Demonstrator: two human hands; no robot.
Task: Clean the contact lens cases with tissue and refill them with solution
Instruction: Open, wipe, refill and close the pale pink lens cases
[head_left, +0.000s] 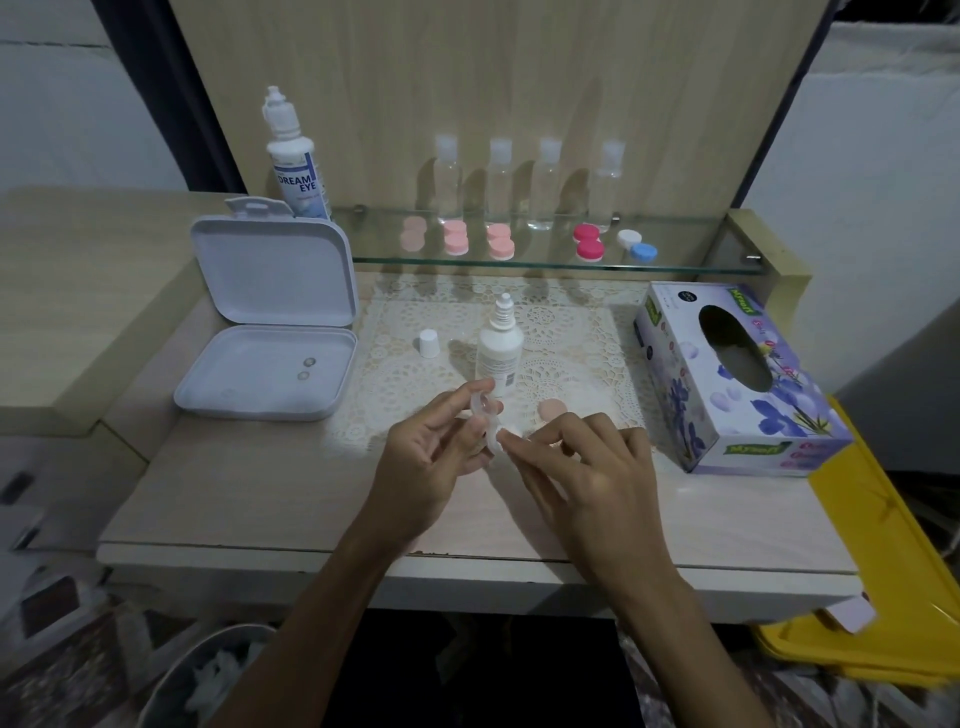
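Left hand (431, 457) holds a clear, uncapped contact lens case (484, 422) up off the worktop (270, 499), thumb and fingers curled round its upper well, just in front of the open solution bottle (498, 349). Right hand (587, 467) pinches a small wad of tissue (506, 431) between its fingertips and presses it into the lower well of the case. Step in hand, as I read it: wiping that well dry. To do it well, keep the left grip on the rim and the bridge, not over the well being worked, and turn the wad round the inside wall as well as the floor, since moisture likely sits in the corner. The wad looks small; if it is damp, a fresh sheet from the tissue box (727, 384) at the right is the better choice. Then the upper well, which the left fingers partly cover, so a shift of grip would be needed. One pink cap (551, 409) lies on the lace mat (571, 338) just beyond the right hand; I cannot see a second. The bottle's white cap (429, 343) stands apart to its left. The bottle stands uncapped close behind the hands, so a careless knuckle could tip it. More cases (498, 241) wait closed on the glass shelf (701, 265).
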